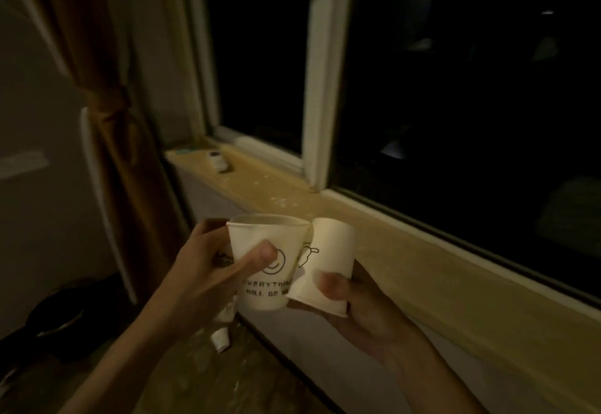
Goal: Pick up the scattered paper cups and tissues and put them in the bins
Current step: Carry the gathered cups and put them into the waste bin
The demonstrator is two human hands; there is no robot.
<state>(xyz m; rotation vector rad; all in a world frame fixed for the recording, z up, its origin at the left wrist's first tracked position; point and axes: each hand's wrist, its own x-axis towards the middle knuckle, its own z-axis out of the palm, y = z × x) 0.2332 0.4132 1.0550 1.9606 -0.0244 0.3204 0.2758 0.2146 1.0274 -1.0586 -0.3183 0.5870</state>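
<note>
Dim room, black night window (455,72) above a yellowish sill (406,251), brown curtain (107,72) tied back at left

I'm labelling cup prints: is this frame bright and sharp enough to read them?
Head view: dim warm light, window black; print on the left hand's paper cup partly legible, the right hand's tilted cup softer, the floor cup just a blur.

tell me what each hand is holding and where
The left hand grips the upright smiley cup round its middle; right hand pinches the inverted cup near its rim.
</note>
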